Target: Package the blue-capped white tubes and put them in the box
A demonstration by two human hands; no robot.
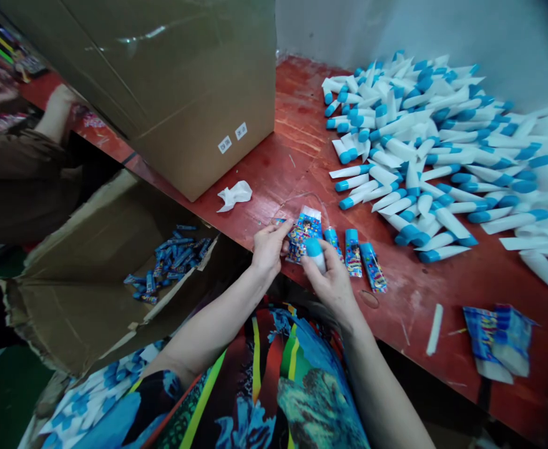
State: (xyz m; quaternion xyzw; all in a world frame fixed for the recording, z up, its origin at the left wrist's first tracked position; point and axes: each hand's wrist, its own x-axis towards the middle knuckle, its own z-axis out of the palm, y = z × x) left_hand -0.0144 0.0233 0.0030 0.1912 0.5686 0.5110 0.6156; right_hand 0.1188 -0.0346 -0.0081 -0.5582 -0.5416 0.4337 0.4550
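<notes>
My left hand [269,248] is closed, thumb and fingers pinching a small blue printed plastic sleeve [308,226] at the table's near edge. In my closed right hand [332,284] is a white tube with a blue cap [315,251], cap pointing up and away from me. The tube overlaps the sleeve in view; I cannot tell whether it is inside it. Just right of my hands lie three blue-capped tubes in printed sleeves, among them a middle sleeved tube [352,252] and a right-hand sleeved tube [373,268].
A big pile of blue-capped white tubes [414,149] covers the table's right back. A tall cardboard box [199,149] stands left, near a crumpled white scrap [234,195]. Below, an open carton [68,299] holds sleeved tubes. Sleeve stacks [499,343] lie right. Another person's hands [58,106] show far left.
</notes>
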